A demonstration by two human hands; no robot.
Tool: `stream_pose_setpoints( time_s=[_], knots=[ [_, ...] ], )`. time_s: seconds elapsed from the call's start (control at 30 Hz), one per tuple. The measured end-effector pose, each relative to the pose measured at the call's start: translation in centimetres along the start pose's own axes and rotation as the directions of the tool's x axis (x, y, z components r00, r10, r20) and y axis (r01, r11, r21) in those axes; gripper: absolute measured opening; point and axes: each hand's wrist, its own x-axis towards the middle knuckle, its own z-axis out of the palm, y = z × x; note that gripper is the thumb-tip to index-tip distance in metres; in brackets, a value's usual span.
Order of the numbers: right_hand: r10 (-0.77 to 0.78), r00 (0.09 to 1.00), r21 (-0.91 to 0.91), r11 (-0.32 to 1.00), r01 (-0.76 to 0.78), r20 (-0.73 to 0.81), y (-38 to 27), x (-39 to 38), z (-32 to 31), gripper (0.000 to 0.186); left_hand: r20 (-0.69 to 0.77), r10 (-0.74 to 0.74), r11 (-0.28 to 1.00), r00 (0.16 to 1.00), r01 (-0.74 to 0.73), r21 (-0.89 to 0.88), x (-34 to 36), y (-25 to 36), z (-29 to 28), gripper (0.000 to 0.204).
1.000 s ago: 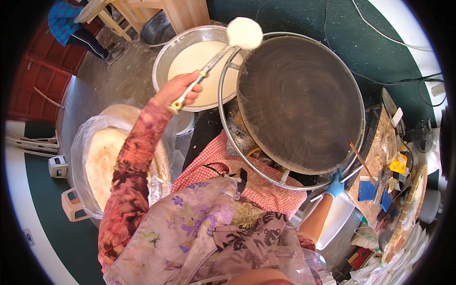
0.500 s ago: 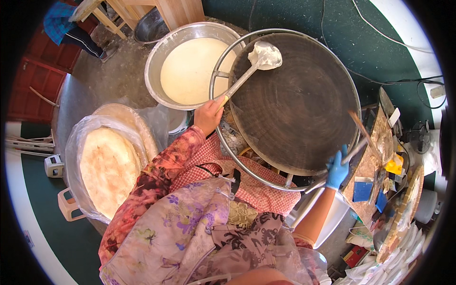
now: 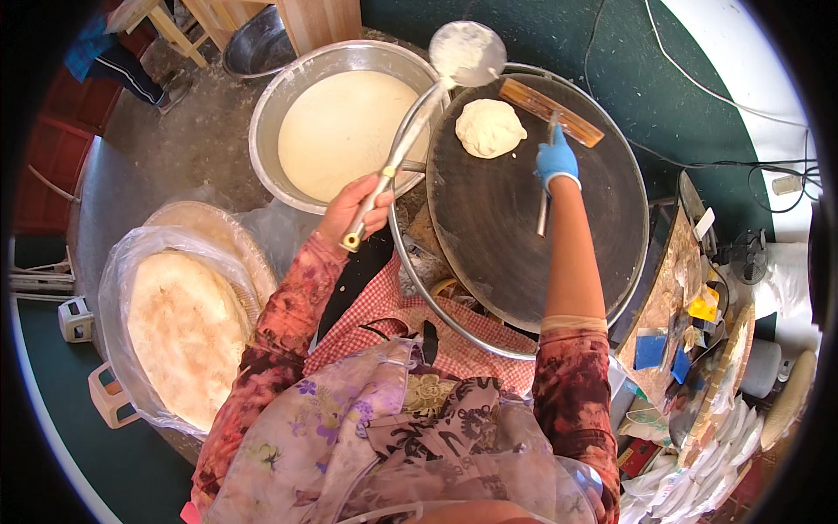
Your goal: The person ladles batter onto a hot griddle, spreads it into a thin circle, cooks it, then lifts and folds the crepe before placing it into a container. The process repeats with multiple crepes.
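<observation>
My left hand (image 3: pixel 356 208) is closed around the handle of a metal ladle (image 3: pixel 471 52), which is raised over the far left rim of the griddle. Whitish batter still coats its bowl. A round mound of batter (image 3: pixel 489 129) lies on the dark round griddle (image 3: pixel 515 236), toward the far left. My right hand (image 3: pixel 557 162), in a blue glove, grips the metal handle of a wooden batter spreader (image 3: pixel 552 112). The spreader's blade slants just right of the mound, apart from most of it; whether it touches the griddle I cannot tell.
A metal basin (image 3: pixel 264 144) of pale batter stands left of the griddle. Flatbreads (image 3: pixel 188 323) lie in plastic at the left. Right of the griddle, a cluttered board (image 3: pixel 655 314) holds blue and yellow items. A person (image 3: pixel 131 74) stands at the far left.
The batter has left the ladle and now sits on the griddle. The ladle has risen away and left. My right hand has brought the spreader from the right edge over the griddle.
</observation>
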Motion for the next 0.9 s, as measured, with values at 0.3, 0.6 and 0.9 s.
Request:
stream_pose_setpoints(
  time_s=[0.3, 0.6, 0.9],
  knots=[
    [-0.107, 0.956, -0.324, 0.926, 0.196, 0.273, -4.7, -6.2, 1.6, 0.056, -0.459, 0.408, 0.533, 0.789, 0.202, 0.822, -5.9, 2.0, -15.2, 0.033],
    [-0.076, 0.934, -0.45, 0.86, 0.239, 0.35, -2.6, -16.3, -1.9, 0.051, -0.29, 0.672, -0.356, 0.681, 0.641, 0.68, -6.2, 0.9, -19.1, 0.043],
    [-0.223, 0.944, -0.387, 0.87, 0.305, 0.242, -2.7, -15.2, -0.4, 0.054, -0.494, -0.024, 0.814, 0.869, 0.304, 0.495, -3.2, -17.1, -5.3, 0.026]
  ],
)
